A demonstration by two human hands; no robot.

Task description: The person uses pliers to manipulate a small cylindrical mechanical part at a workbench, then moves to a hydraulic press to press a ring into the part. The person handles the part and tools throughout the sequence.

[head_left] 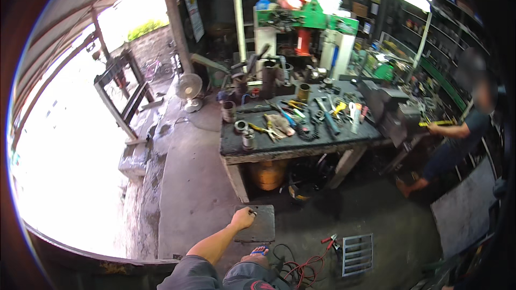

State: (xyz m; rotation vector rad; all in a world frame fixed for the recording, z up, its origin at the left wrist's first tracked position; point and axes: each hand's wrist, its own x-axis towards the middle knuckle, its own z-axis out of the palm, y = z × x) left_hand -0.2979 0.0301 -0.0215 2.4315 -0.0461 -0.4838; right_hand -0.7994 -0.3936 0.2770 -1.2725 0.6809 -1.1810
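Observation:
My left hand point(243, 218) reaches forward from the lower edge, its fingers closed. A small dark piece shows at the fingertips, too small to name. Right behind the hand is a flat grey rectangular plate point(262, 229), low over or on the floor; whether the fingers grip it I cannot tell. One of my feet, in a blue-strapped sandal point(260, 250), shows just below the plate. My right hand is out of view.
Ahead stands a workbench point(301, 148) with pliers, metal cylinders and other tools. Red cables point(307, 272) with a clamp lie beside a floor grate point(357, 254). A fan point(190, 87) stands at left. At right, another person point(457, 145) holds something yellow near a vise.

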